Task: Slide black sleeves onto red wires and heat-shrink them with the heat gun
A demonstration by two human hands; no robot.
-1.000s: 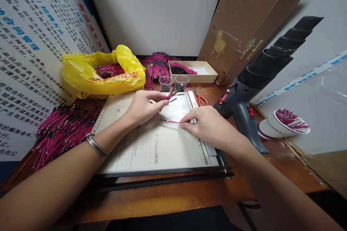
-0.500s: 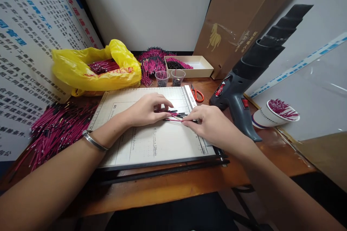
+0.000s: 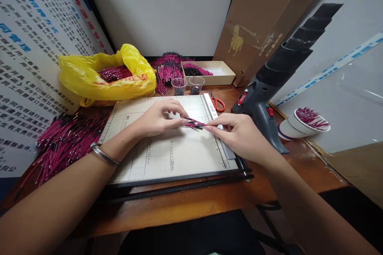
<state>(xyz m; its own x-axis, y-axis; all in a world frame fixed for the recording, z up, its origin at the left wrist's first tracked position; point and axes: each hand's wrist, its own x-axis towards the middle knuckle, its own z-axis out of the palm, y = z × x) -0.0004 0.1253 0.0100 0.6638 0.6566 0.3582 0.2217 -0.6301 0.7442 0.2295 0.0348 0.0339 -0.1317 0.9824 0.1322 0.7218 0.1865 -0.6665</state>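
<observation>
My left hand and my right hand meet over a white paper-cutter board in the middle of the desk. Between their fingertips is a small bundle of short magenta wires with black ends. Both hands pinch it, the left from the left side, the right from the right. A metal bracelet sits on my left wrist.
A heap of magenta wires lies at left, more in a yellow bag. Behind the board stand two clear cups, a shallow box and orange scissors. A heat gun and a paper cup are at right.
My left hand came down from near the cups to the board with its wires. The right hand brought its single wire to them, and both now pinch one small bundle.
</observation>
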